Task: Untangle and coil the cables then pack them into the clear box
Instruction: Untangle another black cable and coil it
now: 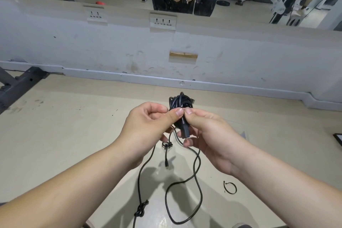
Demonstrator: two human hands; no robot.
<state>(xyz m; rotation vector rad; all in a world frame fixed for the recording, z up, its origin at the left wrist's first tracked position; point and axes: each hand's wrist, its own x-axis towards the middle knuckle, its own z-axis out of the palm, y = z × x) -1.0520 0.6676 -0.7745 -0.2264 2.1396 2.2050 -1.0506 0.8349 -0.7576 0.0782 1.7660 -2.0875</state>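
— Where's the cable from where you stand?

— Up off the floor, held between both hands. The left grip (148, 131) and the right grip (209, 135) meet almost thumb tip to thumb tip. The tangled black cable bundle (180, 102) sits right at that meeting point, and its wound top pokes out just beyond the thumbs.

— Are the grips spread out?

— No, both are closed on it. On the left, thumb and forefinger pinch the side of the bundle and the other fingers curl in. On the right, the thumb presses on top and the fingers curl underneath. A chunky black moulded plug (185, 129) hangs between the two palms, touching the right fingers.

— Anything trailing?

— Several strands drop below the grips. A thin black lead with a small knot (167, 145) hangs just under the left fingers and ends in a small black connector tip (166, 164). A longer strand runs down from under the left grip to a fat black knot (141, 209) beside the left forearm. From under the right grip another strand snakes into a wide black loop (185, 200) on the beige floor (64, 135).

— And near them?

— An open black ring-shaped tie (230, 188) lies alone below the right wrist, apart from the cable. Just past the right grip there's a faint clear plastic outline (238, 129); I can't tell whether that's the box.
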